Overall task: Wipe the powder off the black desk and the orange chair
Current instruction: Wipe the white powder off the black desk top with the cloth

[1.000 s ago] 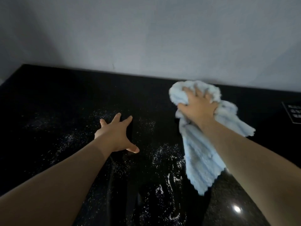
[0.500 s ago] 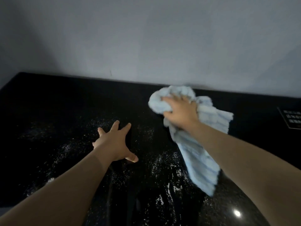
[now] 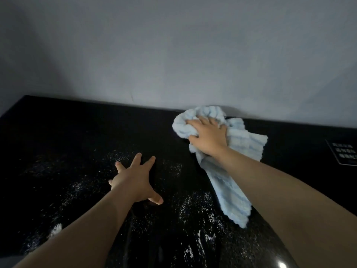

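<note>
Cloth [image 3: 239, 140] bunched under fingers [image 3: 209, 120] — gripped.

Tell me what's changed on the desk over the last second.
The right hand, gripping the bunched blue cloth, swept left across the black desk, then pushed back toward the wall. The left hand stayed spread flat in place, and the powder around it looks unwiped.

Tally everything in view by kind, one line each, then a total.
Hands: 2, left hand and right hand
Cloths: 1, blue cloth
Desks: 1, black desk
Labels: 1, label
Total: 5
</note>
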`<state>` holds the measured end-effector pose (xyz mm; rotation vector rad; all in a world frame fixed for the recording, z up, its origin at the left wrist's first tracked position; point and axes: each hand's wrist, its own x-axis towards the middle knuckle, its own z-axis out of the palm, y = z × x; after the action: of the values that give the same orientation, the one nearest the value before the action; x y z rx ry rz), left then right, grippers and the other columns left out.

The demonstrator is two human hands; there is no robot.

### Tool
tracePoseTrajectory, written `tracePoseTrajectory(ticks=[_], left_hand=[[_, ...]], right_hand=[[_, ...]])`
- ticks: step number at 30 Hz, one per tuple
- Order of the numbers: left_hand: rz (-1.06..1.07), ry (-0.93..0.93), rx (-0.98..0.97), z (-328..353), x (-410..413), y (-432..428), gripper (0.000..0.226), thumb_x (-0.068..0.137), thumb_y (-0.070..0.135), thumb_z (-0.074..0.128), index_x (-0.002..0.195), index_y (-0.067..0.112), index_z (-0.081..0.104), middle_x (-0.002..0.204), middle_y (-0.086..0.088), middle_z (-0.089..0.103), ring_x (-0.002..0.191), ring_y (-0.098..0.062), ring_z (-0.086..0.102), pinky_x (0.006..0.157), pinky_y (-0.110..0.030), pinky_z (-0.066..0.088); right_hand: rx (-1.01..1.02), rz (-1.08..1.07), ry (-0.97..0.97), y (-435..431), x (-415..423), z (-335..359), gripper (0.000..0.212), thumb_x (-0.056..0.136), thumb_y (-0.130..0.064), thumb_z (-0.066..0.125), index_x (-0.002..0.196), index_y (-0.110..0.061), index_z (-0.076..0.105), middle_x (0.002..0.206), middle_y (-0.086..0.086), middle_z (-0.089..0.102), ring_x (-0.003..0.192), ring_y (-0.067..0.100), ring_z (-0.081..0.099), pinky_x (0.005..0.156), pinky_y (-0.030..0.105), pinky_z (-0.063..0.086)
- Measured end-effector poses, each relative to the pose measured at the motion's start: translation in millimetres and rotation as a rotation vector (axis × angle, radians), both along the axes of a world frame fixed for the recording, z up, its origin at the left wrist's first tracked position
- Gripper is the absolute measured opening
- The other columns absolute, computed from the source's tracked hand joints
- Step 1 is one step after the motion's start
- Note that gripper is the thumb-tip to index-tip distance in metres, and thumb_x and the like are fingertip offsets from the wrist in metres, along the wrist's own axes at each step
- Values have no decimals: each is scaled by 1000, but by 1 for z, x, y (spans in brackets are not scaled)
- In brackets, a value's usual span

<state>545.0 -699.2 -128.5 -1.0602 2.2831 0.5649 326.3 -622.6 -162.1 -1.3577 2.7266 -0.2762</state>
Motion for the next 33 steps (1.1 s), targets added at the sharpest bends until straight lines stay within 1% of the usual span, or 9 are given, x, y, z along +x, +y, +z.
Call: tracePoseTrajectory(ticks=[5,8,13,16,20,24,27,30,33], left_hand=[[5,13,-10,0,0,1,125,57,52,82,145,46,-7,156,10,-18,140,-47,-12,104,-61,33],[4,19,-6,0,0,1,126,57,52,82,145,45,-7,156,11,-18,139,-48,-13,104,-61,35],[9,19,5,0,2,1,125,58,51,83,145,46,-7,156,11,-18,139,-48,-14,104,-61,34],[6,17,3,-1,1,0,125,57,52,83,145,46,-7,155,12,-18,139,-47,-14,104,-61,34],[8,10,4,-1,0,0,126,58,51,83,145,46,-7,155,12,-19,139,-48,-14,103,-61,35],[9,12,-1,-4,1,-1,126,58,51,83,145,46,-9,155,12,-20,139,-48,-15,102,-59,37],[10,15,-3,-4,0,-2,126,58,51,83,145,46,-9,155,12,-21,139,-47,-15,103,-60,36],[10,14,8,-2,-1,-2,126,58,51,83,145,47,-9,155,12,-21,139,-47,-15,103,-60,35],[11,16,3,-2,-1,-2,127,57,51,83,145,47,-9,155,12,-20,139,-47,-15,104,-61,35]], right_hand=[[-56,250,-393,16,7,30,20,71,-24,58,85,-34,67,103,-8,62,102,13,55,80,29,44],[-227,89,-202,-3,-13,42,30,78,-24,53,104,-33,64,108,-5,64,105,20,54,85,34,41],[122,-12,-90,-17,7,14,55,90,-41,42,142,-46,26,157,-8,16,141,29,15,109,60,12],[-43,207,-115,-3,28,8,34,79,-41,43,108,-43,60,125,-4,54,118,23,44,96,47,35],[-183,146,-215,6,9,22,26,68,-39,44,85,-37,63,92,-9,58,94,16,55,78,33,41],[88,-89,-48,-22,-20,17,52,89,-44,39,139,-43,29,153,-3,24,137,34,23,106,58,18],[130,-113,-45,-30,-6,4,56,89,-49,37,142,-41,21,156,-4,15,139,33,16,106,64,12],[32,72,54,-22,7,3,37,82,-42,44,119,-40,49,134,-5,47,124,27,39,93,50,33],[-2,203,-304,-15,2,27,20,68,-40,53,87,-41,61,103,-12,61,105,16,53,82,36,45]])
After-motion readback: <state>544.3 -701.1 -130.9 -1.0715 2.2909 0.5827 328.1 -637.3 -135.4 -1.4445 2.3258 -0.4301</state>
